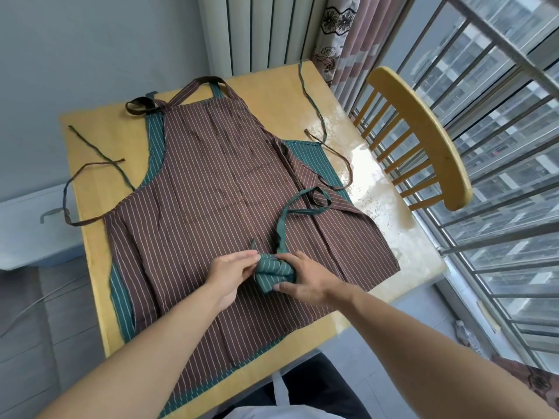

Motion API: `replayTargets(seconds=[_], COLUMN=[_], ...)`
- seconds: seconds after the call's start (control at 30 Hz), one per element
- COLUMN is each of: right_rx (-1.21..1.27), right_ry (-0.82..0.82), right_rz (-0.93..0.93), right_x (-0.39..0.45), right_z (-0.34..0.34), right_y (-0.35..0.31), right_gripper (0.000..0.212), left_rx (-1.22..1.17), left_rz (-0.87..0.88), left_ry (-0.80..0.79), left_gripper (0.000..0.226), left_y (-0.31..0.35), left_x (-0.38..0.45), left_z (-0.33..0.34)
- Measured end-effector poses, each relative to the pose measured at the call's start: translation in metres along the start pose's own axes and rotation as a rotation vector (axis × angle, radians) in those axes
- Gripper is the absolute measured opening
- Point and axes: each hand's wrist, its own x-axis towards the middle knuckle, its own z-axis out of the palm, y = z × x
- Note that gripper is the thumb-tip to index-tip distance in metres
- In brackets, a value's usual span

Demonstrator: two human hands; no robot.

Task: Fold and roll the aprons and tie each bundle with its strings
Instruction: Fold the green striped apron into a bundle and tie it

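A small rolled green striped apron bundle [273,272] rests on top of a brown striped apron [211,182] that lies spread flat on the table. My right hand [305,281] grips the bundle from its right side. My left hand [231,272] pinches the bundle's left end, where a short green string tip sticks up. A long green string [298,208] runs from the bundle up and loops over the brown apron. Under the brown apron lies another green striped apron [314,152], showing only at the edges.
The yellow wooden table [272,86] carries loose brown and green strings at its left [90,167] and right [320,122] sides. A wooden chair [423,137] stands at the right by a railed window. A radiator stands behind the table.
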Motion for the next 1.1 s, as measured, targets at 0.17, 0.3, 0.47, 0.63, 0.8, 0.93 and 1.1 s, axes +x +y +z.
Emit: replayTargets(seconds=[0.17, 0.3, 0.47, 0.63, 0.8, 0.93, 1.1], right_rx=[0.511, 0.334, 0.503, 0.435, 0.359, 0.474, 0.560], right_ry=[-0.112, -0.014, 0.112, 0.097, 0.307, 0.337, 0.548], right_rz=[0.311, 0.521, 0.435, 0.255, 0.157, 0.171, 0.228], right_x=[-0.002, 0.016, 0.001, -0.019, -0.016, -0.017, -0.007], right_z=[-0.029, -0.016, -0.020, -0.015, -0.009, -0.004, 0.011], right_y=[-0.022, -0.011, 0.002, 0.027, 0.024, 0.019, 0.011], right_gripper=[0.041, 0.078, 0.071, 0.055, 0.020, 0.032, 0.022], left_rx=[0.030, -0.180, -0.201, -0.154, 0.118, 0.243, 0.347], left_rz=[0.109, 0.018, -0.023, -0.029, 0.118, 0.208, 0.250], left_ry=[0.004, 0.005, -0.051, -0.172, -0.285, -0.293, -0.154], left_gripper=[0.025, 0.033, 0.019, 0.008, 0.021, 0.019, 0.018], left_y=[0.007, -0.007, -0.015, -0.013, -0.010, -0.005, -0.008], left_x=[-0.010, -0.009, -0.009, -0.012, -0.015, -0.018, -0.015], left_z=[-0.011, -0.009, -0.002, 0.008, 0.027, 0.031, 0.033])
